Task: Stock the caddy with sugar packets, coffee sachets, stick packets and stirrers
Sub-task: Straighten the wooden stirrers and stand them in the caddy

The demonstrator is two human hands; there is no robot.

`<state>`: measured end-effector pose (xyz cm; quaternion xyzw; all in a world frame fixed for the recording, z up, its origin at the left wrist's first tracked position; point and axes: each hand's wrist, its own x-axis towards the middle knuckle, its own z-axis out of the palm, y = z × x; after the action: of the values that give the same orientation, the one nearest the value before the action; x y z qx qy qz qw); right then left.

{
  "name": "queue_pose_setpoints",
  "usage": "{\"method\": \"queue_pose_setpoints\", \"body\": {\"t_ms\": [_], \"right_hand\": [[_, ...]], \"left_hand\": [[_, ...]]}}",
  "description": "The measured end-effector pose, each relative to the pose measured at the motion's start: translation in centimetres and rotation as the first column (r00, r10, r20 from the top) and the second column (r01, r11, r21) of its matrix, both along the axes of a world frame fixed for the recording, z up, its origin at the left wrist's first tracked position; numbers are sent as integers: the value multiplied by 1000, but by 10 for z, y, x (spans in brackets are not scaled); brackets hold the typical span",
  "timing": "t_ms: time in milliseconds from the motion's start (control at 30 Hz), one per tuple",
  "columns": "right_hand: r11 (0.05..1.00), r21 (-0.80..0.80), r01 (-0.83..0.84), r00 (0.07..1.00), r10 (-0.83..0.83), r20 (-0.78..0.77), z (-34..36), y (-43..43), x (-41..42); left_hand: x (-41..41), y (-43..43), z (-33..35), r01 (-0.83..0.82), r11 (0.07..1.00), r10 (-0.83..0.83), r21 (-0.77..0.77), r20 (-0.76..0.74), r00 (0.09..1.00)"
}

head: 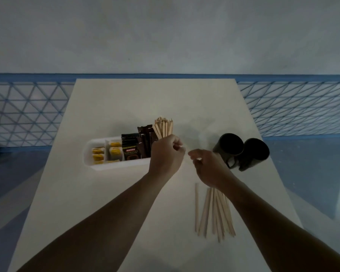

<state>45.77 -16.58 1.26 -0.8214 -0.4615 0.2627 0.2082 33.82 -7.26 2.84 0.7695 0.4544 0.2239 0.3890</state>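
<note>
While the left hand (166, 154) grips a bundle of wooden stirrers (164, 127), fingers curled tight round the lower part, the sticks stand nearly upright over the right end of the white caddy (88, 154). Their tops fan out a little above the fist. The hand hides their lower ends, so I cannot tell whether they already sit inside the end compartment.

The caddy lies lengthwise across the middle of the white table (106, 203). Its two left compartments hold yellow sugar packets (98, 155). Next come black coffee sachets (131, 150) standing on edge, then dark brown stick packets (145, 138) that lean against the stirrer bundle.

The right hand (206, 167) hovers just beside the left, with its thumb and forefinger drawn close together and the other fingers loosely curled. Whether it pinches anything cannot be made out.

Nearer the person, under the right forearm, a heap of loose stirrers (214, 211) lies flat on the table, roughly parallel, with one stick slightly apart on the left.

Two black mugs (231, 149) lie on their sides, touching, to the right of the hands. Beyond the table runs a blue mesh railing (28, 110).
</note>
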Motion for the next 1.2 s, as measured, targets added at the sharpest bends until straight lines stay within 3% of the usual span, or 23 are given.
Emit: {"method": "queue_pose_setpoints", "body": {"t_ms": [233, 367, 600, 833, 1200], "right_hand": [[984, -125, 124, 991, -130, -36, -14, -64, 2], [966, -162, 200, 979, -203, -2, -19, -99, 9], [921, -244, 305, 952, -294, 80, -33, -139, 14], [917, -236, 320, 947, -314, 65, -50, -148, 12], [917, -233, 323, 946, -309, 95, -55, -145, 19]], "left_hand": [[5, -50, -36, 128, 946, -211, -299, -266, 941], [9, -77, -50, 159, 918, -309, -363, -404, 861], [17, -129, -64, 125, 928, -300, -352, -505, 809], [25, -153, -69, 25, 955, -180, -296, -508, 842], [26, -156, -71, 17, 963, -154, -270, -498, 854]]}}
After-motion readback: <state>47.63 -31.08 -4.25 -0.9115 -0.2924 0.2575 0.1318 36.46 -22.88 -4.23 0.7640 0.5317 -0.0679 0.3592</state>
